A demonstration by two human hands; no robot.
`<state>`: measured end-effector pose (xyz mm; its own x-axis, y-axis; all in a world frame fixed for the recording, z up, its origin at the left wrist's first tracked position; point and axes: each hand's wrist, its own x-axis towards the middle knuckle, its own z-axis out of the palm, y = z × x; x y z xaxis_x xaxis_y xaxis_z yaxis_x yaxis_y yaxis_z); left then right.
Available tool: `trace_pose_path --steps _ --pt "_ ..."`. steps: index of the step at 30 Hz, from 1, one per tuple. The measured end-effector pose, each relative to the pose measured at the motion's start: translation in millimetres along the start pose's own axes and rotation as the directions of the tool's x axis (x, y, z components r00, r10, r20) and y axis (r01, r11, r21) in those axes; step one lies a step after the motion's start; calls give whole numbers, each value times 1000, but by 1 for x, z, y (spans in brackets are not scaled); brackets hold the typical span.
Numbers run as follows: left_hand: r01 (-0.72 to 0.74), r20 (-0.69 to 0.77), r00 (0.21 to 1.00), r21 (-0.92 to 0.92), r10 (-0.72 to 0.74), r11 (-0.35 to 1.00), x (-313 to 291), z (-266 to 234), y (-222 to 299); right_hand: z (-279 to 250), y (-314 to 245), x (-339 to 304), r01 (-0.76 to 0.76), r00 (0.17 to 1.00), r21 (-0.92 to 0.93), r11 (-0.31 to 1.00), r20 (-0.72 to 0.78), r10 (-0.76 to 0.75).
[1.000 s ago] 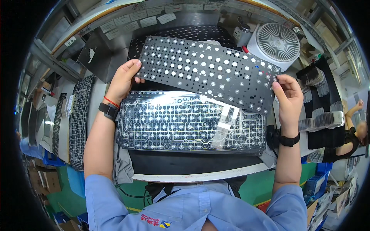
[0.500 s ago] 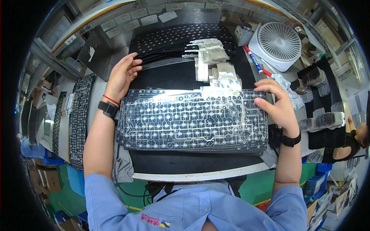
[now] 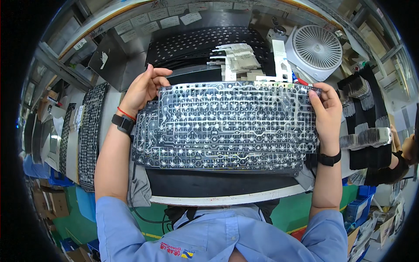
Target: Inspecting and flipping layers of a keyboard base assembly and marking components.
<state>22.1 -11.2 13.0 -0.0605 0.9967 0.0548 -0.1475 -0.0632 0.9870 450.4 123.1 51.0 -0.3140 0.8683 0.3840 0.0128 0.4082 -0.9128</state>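
Note:
A clear keyboard membrane sheet [image 3: 235, 115] with printed silver traces is raised at its far edge above a stack of similar sheets [image 3: 146, 142]. My right hand [image 3: 326, 109] pinches its far right corner between thumb and fingers. My left hand [image 3: 144, 89] is by the far left corner, fingers apart and slightly curled; whether a fingertip touches the sheet I cannot tell. A pale connector tail [image 3: 280, 59] sticks up from the sheet's far edge, near the right.
Black perforated sheets [image 3: 196, 46] lie behind, with several pale tails [image 3: 240, 59] piled on them. A white fan [image 3: 317, 47] and a red-capped marker [image 3: 301, 81] are at the back right. Dark sheets with tails [image 3: 364, 118] sit right, more membrane sheets [image 3: 91, 137] left.
The top membrane sheet has come up off the stack and shifted right and away from me, gripped by my right hand. Its tail now stands up. My left hand has moved only slightly.

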Motion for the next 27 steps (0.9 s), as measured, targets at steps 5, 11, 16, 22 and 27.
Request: trace_pose_path --steps 5,11,16,22,27 --pt "85 -29 996 185 -81 979 -3 2 1 -2 1 1 -45 996 18 999 -82 46" --pt "2 -103 995 117 10 993 3 -2 -2 2 -2 1 -75 991 106 991 -107 86" --pt "-65 -92 994 -11 63 998 2 2 7 -10 7 0 -100 995 96 990 3 100" --pt "-206 -21 940 760 340 616 -5 37 63 -7 5 -4 38 998 -16 999 44 -37" --pt "-200 75 964 840 257 505 -15 59 72 -7 5 -7 89 993 -34 995 78 -86"
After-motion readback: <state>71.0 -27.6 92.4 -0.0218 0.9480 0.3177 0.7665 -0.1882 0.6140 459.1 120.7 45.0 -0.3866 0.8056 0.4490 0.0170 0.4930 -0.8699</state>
